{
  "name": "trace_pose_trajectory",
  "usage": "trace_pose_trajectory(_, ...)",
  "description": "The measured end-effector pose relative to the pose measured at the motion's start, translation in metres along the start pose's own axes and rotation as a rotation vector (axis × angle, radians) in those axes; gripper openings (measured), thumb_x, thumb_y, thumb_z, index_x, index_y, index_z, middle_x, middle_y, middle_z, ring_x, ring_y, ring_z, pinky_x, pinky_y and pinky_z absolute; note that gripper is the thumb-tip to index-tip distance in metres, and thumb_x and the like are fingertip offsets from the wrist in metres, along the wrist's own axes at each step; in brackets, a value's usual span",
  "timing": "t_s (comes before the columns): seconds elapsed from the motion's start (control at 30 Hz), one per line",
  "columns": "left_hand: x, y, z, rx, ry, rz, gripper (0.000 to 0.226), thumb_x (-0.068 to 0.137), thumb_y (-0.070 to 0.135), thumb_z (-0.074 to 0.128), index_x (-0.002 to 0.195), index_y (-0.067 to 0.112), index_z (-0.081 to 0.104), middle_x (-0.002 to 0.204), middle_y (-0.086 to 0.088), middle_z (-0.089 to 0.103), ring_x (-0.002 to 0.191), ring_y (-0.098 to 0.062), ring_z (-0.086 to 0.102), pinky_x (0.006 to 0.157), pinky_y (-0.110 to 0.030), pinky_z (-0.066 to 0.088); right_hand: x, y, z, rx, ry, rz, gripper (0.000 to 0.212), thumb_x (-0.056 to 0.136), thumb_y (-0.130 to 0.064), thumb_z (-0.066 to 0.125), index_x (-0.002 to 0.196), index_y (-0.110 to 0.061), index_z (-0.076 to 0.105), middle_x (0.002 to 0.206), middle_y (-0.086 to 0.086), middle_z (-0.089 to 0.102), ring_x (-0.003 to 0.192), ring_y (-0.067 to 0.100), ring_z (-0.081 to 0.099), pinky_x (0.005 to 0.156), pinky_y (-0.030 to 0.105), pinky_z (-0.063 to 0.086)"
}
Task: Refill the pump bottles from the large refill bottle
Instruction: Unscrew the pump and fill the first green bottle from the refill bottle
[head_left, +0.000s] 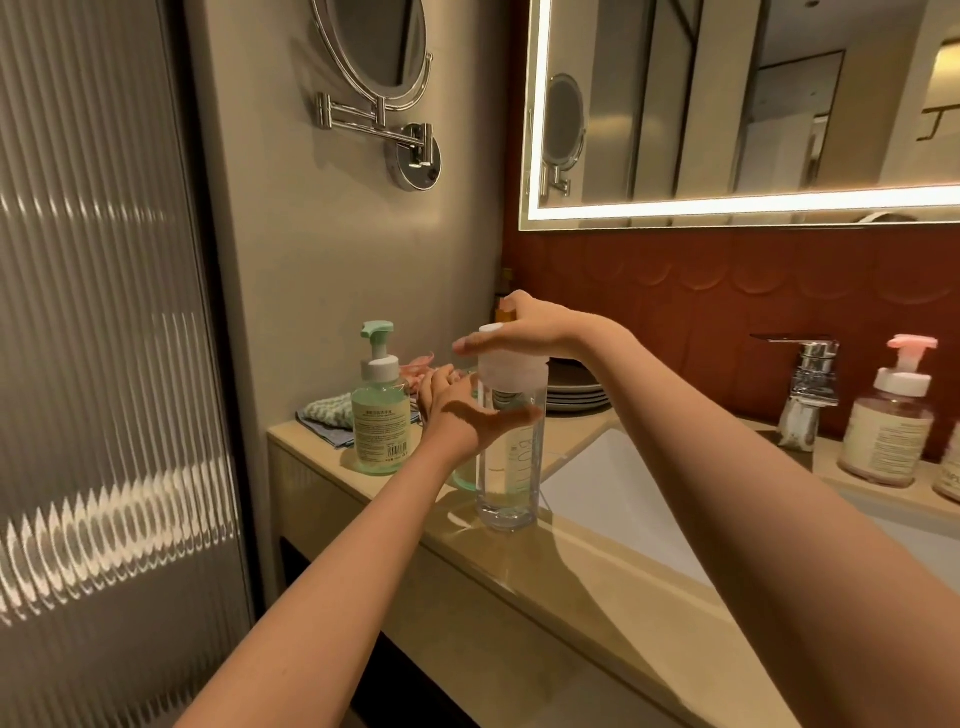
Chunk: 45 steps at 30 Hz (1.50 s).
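Note:
A tall clear refill bottle (511, 467) with a white cap (511, 371) stands on the beige counter (597, 571) beside the sink. My left hand (452, 415) holds its body, thumb across the front. My right hand (540, 327) sits on top, with thumb and fingers curled round the cap. A green pump bottle (382, 426) with a mint pump head stands to the left. Behind the clear bottle, a second greenish bottle (464, 475) shows only at its base. At the far right stands a pink pump bottle (888, 436).
The white sink basin (613, 483) lies right of the clear bottle, with a chrome faucet (810, 384) behind it. Stacked dark plates (576, 395) and a folded cloth (327, 415) sit at the back left. A ribbed glass door (104, 364) fills the left.

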<state>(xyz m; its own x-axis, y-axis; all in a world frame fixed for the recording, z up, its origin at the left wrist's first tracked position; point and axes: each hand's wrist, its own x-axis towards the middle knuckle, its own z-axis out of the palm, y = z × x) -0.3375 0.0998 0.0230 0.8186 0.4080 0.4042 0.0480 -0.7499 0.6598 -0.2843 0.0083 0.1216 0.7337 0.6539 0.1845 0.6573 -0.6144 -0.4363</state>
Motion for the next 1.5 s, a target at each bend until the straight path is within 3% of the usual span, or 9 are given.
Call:
trace_pose_trajectory(0.17, 0.002, -0.002, 0.001, -0.005, 0.003, 0.012, 0.086, 0.071, 0.059, 0.066, 0.142, 0.022, 0.035, 0.156, -0.01, 0.01, 0.143, -0.024, -0.002, 0.115, -0.041, 0.001, -0.005, 0.007, -0.001, -0.256, 0.101, -0.016, 0.07, 0.08, -0.055, 0.059, 0.135, -0.017, 0.037, 0.135, 0.016, 0.04, 0.121, 0.034, 0.038, 0.101, 0.051, 0.036)
trace_pose_trajectory(0.33, 0.001, -0.002, 0.002, -0.049, -0.001, -0.033, 0.094, 0.071, 0.058, 0.067, 0.146, 0.019, 0.026, 0.156, -0.008, 0.008, 0.143, -0.026, -0.003, 0.117, -0.045, 0.005, -0.005, 0.003, 0.016, -0.307, 0.253, 0.064, 0.081, 0.073, -0.07, 0.056, 0.131, -0.016, 0.04, 0.129, 0.014, 0.047, 0.115, 0.032, 0.047, 0.094, 0.046, 0.044)
trace_pose_trajectory(0.57, 0.002, -0.002, 0.006, -0.015, 0.019, -0.018, 0.095, 0.065, 0.069, 0.065, 0.143, 0.024, 0.032, 0.154, -0.009, 0.013, 0.141, -0.026, 0.003, 0.114, -0.041, 0.011, -0.005, -0.009, 0.013, -0.149, 0.213, 0.01, 0.048, 0.073, -0.053, 0.056, 0.107, -0.019, 0.059, 0.107, 0.006, 0.06, 0.097, 0.028, 0.054, 0.086, 0.041, 0.048)
trace_pose_trajectory(0.83, 0.001, -0.003, 0.009, -0.07, 0.03, -0.064, 0.101, 0.066, 0.06, 0.07, 0.144, 0.013, 0.028, 0.154, -0.007, 0.014, 0.143, -0.026, 0.004, 0.115, -0.047, 0.014, -0.008, -0.01, 0.019, -0.217, 0.311, -0.064, 0.035, 0.086, -0.033, 0.056, 0.117, -0.018, 0.051, 0.114, 0.007, 0.056, 0.091, 0.021, 0.049, 0.087, 0.042, 0.047)
trace_pose_trajectory(0.97, 0.005, -0.007, 0.01, -0.045, 0.052, -0.074, 0.102, 0.065, 0.065, 0.068, 0.145, 0.015, 0.029, 0.155, -0.008, 0.014, 0.143, -0.025, 0.003, 0.116, -0.045, 0.011, -0.006, -0.006, 0.013, -0.282, 0.315, 0.042, 0.064, 0.078, -0.052, 0.06, 0.127, -0.015, 0.04, 0.117, 0.01, 0.05, 0.103, 0.028, 0.052, 0.088, 0.043, 0.047)
trace_pose_trajectory(1.1, 0.004, -0.009, 0.009, -0.091, 0.056, -0.047, 0.098, 0.066, 0.062, 0.069, 0.143, 0.016, 0.032, 0.155, -0.007, 0.014, 0.143, -0.023, 0.002, 0.116, -0.043, 0.011, -0.002, 0.0, 0.003, -0.198, 0.211, 0.082, 0.051, 0.073, -0.058, 0.062, 0.092, -0.012, 0.059, 0.081, 0.004, 0.057, 0.068, 0.016, 0.053, 0.056, 0.025, 0.041)
trace_pose_trajectory(1.27, 0.006, -0.009, 0.011, 0.002, 0.076, -0.019, 0.093, 0.07, 0.066, 0.063, 0.143, 0.019, 0.031, 0.155, -0.01, 0.015, 0.144, -0.026, 0.003, 0.116, -0.044, 0.008, -0.003, -0.003, 0.008, -0.174, 0.275, 0.023, 0.049, 0.081, -0.062, 0.047, 0.072, -0.014, 0.054, 0.071, 0.001, 0.051, 0.064, 0.015, 0.048, 0.058, 0.026, 0.036)
trace_pose_trajectory(1.4, 0.004, -0.006, 0.009, 0.006, 0.07, -0.038, 0.095, 0.069, 0.065, 0.064, 0.143, 0.016, 0.03, 0.153, -0.01, 0.018, 0.142, -0.025, 0.009, 0.114, -0.041, 0.013, -0.004, -0.005, 0.023, -0.354, 0.362, 0.092, 0.076, 0.075, -0.076, 0.045, 0.12, -0.015, 0.05, 0.113, 0.011, 0.054, 0.103, 0.029, 0.053, 0.082, 0.037, 0.046)
trace_pose_trajectory(1.5, -0.002, -0.004, 0.007, -0.123, 0.044, -0.079, 0.098, 0.068, 0.059, 0.07, 0.144, 0.013, 0.027, 0.154, -0.008, 0.014, 0.143, -0.024, 0.006, 0.116, -0.046, 0.015, -0.005, -0.002, 0.022, -0.323, 0.429, 0.032, 0.064, 0.078, -0.065, 0.053, 0.117, -0.014, 0.054, 0.113, 0.01, 0.057, 0.101, 0.027, 0.054, 0.082, 0.038, 0.05)
